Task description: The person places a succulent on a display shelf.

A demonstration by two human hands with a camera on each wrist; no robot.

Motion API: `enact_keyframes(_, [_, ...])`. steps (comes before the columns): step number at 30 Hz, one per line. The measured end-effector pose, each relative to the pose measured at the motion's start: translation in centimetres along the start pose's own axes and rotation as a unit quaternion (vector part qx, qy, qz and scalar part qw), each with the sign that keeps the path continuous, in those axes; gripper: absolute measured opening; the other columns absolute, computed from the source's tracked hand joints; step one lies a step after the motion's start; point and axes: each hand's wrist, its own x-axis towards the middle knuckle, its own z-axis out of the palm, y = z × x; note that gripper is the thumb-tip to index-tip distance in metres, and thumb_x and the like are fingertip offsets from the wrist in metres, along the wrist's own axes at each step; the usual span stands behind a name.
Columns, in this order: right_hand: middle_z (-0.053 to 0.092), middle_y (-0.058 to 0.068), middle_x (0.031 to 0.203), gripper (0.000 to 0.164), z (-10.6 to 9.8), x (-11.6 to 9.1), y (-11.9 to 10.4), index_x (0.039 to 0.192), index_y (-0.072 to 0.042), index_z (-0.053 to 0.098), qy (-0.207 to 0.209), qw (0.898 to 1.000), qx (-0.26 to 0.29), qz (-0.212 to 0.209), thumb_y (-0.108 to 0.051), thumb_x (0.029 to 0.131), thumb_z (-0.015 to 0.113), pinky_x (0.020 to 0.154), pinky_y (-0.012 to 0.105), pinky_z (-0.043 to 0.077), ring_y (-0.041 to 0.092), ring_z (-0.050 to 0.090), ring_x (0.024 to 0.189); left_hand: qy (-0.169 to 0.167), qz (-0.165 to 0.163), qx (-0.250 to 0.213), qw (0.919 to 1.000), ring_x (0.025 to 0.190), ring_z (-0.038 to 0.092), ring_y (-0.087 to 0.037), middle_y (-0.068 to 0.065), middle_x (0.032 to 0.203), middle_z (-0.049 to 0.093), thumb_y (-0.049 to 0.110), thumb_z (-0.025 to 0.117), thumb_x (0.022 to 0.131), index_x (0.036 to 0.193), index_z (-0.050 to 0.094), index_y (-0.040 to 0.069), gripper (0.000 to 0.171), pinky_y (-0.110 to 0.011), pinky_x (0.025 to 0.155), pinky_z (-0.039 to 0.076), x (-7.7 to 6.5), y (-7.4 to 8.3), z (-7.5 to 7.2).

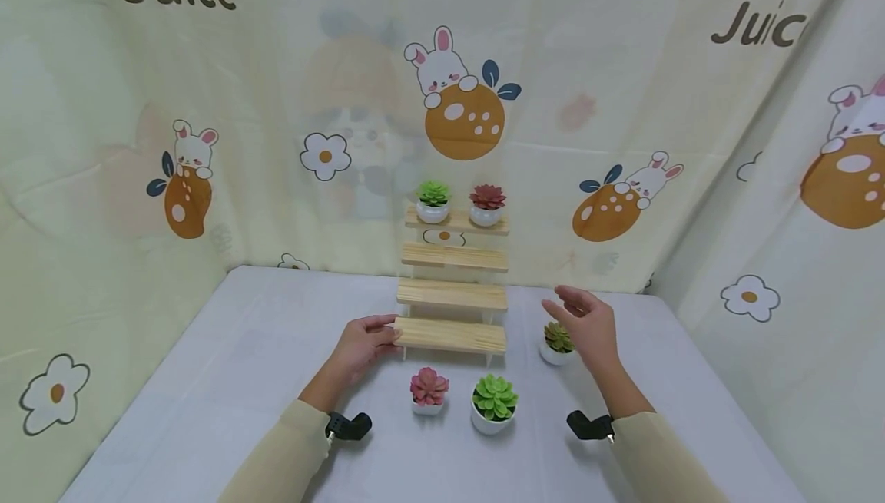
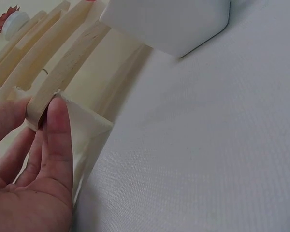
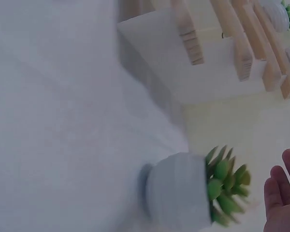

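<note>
- Beige sleeves (image 1: pixel 286 453) come nearest in the head view; the left hand (image 1: pixel 359 348) grips the left end of the stepped wooden shelf's (image 1: pixel 452 259) lowest board (image 1: pixel 449 335), with a pink succulent (image 1: pixel 429 389) and a green succulent (image 1: pixel 495 398) in front.
- Left wrist view: fingertips (image 2: pixel 61 113) pinch that board end; a white pot (image 2: pixel 169 24) stands near.
- Right wrist view: the right hand (image 3: pixel 283 200), fingers loosely extended, holds nothing, apart from the olive succulent (image 3: pixel 224 186) beside the shelf.
</note>
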Motion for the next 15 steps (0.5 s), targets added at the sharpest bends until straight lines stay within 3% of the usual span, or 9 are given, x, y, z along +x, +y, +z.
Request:
enact_keyframes(5, [0.062,0.010,0.143,0.064,-0.3,-1.1,1.8,0.137,-0.010,0.064,0.008,0.999,-0.018,0.026,-0.047,0.087,0.080,0.119,0.043,0.044,0.027,0.053,0.138,-0.005,-0.003,-0.001,1.0000,0.091,0.071,-0.019,-0.019,0.112,0.071,0.000,0.067,0.096,0.136,0.061,-0.005,0.040,-0.034,0.083,0.065,0.1,0.0,0.1])
enact_keyframes(9, [0.056,0.012,0.150,0.070,-0.6,-1.8,3.2,0.144,-0.008,0.057,-0.009,0.999,-0.019,0.034,-0.040,0.088,0.082,0.123,0.048,0.038,0.029,0.044,0.146,-0.004,-0.007,-0.002,1.0000,0.092,0.071,-0.020,-0.019,0.113,0.071,0.000,0.067,0.096,0.136,0.061,-0.004,0.040,-0.034,0.083,0.065,0.1,0.0,0.1])
enact_keyframes(15, [0.042,0.015,0.161,0.094,-0.9,-2.8,5.0,0.156,-0.008,0.039,-0.060,0.996,-0.016,0.062,-0.044,0.083,0.085,0.125,0.052,0.034,0.034,0.033,0.152,-0.003,-0.008,-0.004,1.0000,0.092,0.071,-0.020,-0.020,0.114,0.071,0.000,0.067,0.096,0.135,0.062,-0.004,0.040,-0.034,0.082,0.066,0.1,-0.1,-0.1])
